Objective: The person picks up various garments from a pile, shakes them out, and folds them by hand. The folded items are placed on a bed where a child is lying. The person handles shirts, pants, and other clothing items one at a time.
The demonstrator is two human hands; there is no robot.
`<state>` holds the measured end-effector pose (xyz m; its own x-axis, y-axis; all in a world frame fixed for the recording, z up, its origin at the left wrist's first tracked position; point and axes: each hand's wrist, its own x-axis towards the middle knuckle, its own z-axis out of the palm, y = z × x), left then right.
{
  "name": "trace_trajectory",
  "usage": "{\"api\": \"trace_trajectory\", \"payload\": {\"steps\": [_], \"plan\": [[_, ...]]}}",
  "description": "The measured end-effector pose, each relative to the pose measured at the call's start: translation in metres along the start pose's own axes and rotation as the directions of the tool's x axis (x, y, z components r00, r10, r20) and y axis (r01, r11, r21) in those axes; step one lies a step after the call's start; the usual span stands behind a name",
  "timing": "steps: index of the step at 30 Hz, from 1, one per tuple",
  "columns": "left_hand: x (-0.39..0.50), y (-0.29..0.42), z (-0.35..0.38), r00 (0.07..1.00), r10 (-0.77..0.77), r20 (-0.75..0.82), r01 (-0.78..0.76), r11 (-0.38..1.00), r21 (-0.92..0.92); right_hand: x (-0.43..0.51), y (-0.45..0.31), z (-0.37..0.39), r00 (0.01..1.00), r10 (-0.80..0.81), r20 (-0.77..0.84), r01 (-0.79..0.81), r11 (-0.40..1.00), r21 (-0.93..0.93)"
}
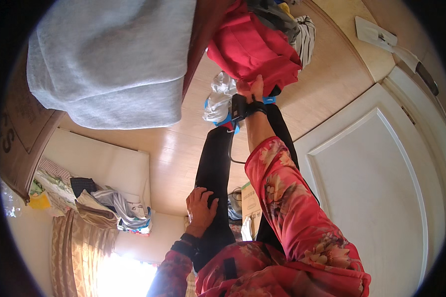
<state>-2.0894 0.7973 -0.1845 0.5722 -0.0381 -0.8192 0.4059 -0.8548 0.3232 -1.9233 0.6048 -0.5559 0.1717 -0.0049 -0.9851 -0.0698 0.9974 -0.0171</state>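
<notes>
My right hand (251, 89) reaches forward and grips the lower edge of a red cloth garment (254, 48), its fingertips partly hidden in the folds. A black strap with a small dark device sits on that wrist, with a cable hanging from it. My left hand (202, 209) rests on my left leg, in black trousers, and holds nothing. Beyond the red garment lie a dark grey cloth (275, 20) and a black-and-white striped cloth (305, 37). A shiny whitish crumpled item (220, 97) lies over my blue slipper (223, 121).
A grey folded cloth (111, 67) hangs over a brown edge at upper left, near a cardboard box (26, 118) bearing print. A white panelled door (368, 185) stands at right. Piled clothes (107, 209) lie at lower left, by a curtain (74, 252). Another carton (249, 204) stands behind my legs.
</notes>
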Motion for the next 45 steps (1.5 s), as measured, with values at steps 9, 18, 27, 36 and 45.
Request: {"api": "trace_trajectory", "payload": {"steps": [9,18,27,36,45], "plan": [[0.000,0.000,-0.004,0.996,0.058,-0.069,-0.057,0.998,0.018,-0.016,-0.038,0.003,1.000,0.027,0.007,-0.025,0.983,-0.180],[-0.003,0.006,-0.001,0.994,0.049,-0.099,-0.054,0.998,-0.044,-0.013,-0.012,-0.006,0.945,0.058,-0.321,-0.171,0.926,-0.335],[-0.008,0.001,0.012,0.991,0.047,-0.127,-0.050,0.999,-0.020,-0.010,-0.044,-0.004,1.000,-0.003,-0.004,0.003,0.994,-0.111],[-0.038,0.003,0.014,0.975,0.130,-0.179,-0.107,0.985,0.132,-0.284,-0.128,0.118,0.835,-0.220,0.504,0.393,0.879,-0.269],[-0.079,0.060,-0.126,0.942,-0.019,-0.335,-0.199,0.772,-0.604,-0.596,-0.107,0.249,0.398,-0.064,0.915,0.800,0.512,-0.312]]}}
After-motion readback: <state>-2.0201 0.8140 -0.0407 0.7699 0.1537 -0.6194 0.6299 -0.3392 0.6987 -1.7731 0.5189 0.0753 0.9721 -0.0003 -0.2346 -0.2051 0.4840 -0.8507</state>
